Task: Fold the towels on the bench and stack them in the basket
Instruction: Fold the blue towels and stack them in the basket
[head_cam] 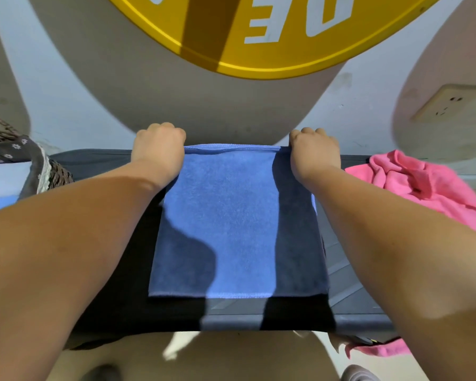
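Note:
A blue towel (237, 215) lies flat on the dark bench (352, 284), folded over so two edges meet along its far side. My left hand (158, 149) pinches the towel's far left corner and my right hand (313, 152) pinches its far right corner, both at the bench's far edge. A crumpled pink towel (421, 182) lies on the bench to the right. The wicker basket (43, 171) with a flowered dark liner stands at the left, partly cut off by the frame edge.
A wall with a yellow sign (259, 37) rises straight behind the bench. A wall socket (448, 103) sits at the right. Below the bench's near edge, a piece of pink cloth (379, 350) hangs at the lower right above the floor.

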